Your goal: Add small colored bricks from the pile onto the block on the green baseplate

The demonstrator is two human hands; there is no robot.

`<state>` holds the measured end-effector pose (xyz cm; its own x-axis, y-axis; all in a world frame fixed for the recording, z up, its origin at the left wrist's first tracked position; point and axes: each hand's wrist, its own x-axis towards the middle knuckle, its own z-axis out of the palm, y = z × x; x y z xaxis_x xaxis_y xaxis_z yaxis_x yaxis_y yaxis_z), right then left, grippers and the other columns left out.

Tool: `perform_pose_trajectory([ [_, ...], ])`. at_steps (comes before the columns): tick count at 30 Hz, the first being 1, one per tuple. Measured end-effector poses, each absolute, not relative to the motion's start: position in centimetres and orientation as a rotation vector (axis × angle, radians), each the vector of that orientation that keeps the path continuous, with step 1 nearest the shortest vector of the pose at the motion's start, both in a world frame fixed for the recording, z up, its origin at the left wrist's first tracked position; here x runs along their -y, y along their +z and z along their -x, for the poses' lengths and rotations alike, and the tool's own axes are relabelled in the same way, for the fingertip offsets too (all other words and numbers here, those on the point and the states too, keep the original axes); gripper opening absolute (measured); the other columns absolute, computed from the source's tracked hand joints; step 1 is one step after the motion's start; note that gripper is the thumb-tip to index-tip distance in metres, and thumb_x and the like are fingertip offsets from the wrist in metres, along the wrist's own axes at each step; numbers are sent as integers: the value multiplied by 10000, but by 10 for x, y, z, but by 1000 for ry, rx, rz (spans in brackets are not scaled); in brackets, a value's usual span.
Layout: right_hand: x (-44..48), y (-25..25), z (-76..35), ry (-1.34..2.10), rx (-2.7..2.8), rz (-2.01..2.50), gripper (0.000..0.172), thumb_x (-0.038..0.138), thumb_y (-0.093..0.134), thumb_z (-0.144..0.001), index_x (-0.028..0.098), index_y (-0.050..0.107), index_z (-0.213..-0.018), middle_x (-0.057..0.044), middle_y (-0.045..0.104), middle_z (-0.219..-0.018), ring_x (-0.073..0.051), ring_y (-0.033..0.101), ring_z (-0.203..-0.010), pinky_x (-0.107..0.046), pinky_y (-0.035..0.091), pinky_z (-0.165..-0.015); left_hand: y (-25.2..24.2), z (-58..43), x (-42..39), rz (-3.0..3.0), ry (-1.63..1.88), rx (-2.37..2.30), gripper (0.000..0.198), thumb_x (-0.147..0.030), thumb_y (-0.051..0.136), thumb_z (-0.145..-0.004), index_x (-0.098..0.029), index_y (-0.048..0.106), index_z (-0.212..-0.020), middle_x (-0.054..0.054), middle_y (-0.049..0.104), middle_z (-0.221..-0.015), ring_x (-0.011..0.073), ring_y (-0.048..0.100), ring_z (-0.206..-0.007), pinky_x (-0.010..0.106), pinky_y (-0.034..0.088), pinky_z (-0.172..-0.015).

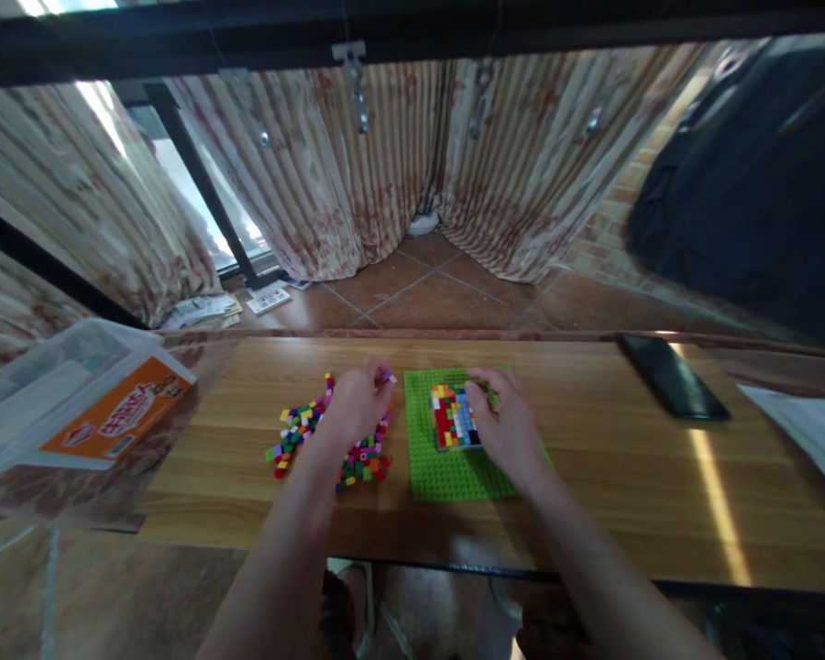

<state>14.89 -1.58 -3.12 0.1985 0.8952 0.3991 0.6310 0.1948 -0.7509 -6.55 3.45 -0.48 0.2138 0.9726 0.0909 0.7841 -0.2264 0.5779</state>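
My left hand (361, 396) is above a loose pile of small coloured toy bricks (368, 469). Its fingertips pinch a small purple and white brick (389, 376). On a green studded baseplate (430, 477) sits a low block of toy bricks (454, 417) in red, yellow, white, blue and black. My right hand (505, 417) lies over the right part of that block, with thumb and index finger curled at its far right corner. The hand hides that side of the block, and its other fingers cannot be made out.
The wooden table (591, 486) carries a black phone (674, 376) at the right, with white paper (808, 426) beyond it. A clear plastic box (75, 394) with an orange label stands off the left end. Patterned curtains (302, 174) hang behind, under a dark bar.
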Motion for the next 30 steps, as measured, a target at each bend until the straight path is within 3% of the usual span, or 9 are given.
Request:
perform_pose_trajectory([
  [3,19,-23,-145,294,1516,1443,253,333,513,-922,187,685,-1037,-110,686,-1033,-258,604,-1025,-439,463,-941,-9,49,-27,-2041,775,-1445,90,-167,535,-854,-175,584,-928,42,702,-810,180,669,-743,305,522,-716],
  [11,21,-13,-139,389,1589,1356,191,320,578,-910,235,706,-1022,-66,733,-988,-239,623,-979,-409,467,-896,-8,10,-12,-1827,1049,-1062,123,-151,569,-839,-193,570,-954,38,704,-935,164,692,-878,305,551,-834],
  [19,20,-18,-148,642,1415,1287,169,284,634,-856,241,720,-996,-43,727,-958,-205,652,-927,-365,507,-857,-6,4,-12,-1773,1021,-959,174,-201,610,-835,-183,624,-1007,44,718,-942,170,689,-869,309,545,-835],
  [30,25,-12,-147,491,1553,1339,219,224,585,-867,235,697,-1055,-48,709,-913,-221,617,-930,-397,503,-854,3,5,-11,-1770,919,-1018,169,-212,565,-858,-161,722,-894,31,715,-793,150,635,-729,254,503,-703],
])
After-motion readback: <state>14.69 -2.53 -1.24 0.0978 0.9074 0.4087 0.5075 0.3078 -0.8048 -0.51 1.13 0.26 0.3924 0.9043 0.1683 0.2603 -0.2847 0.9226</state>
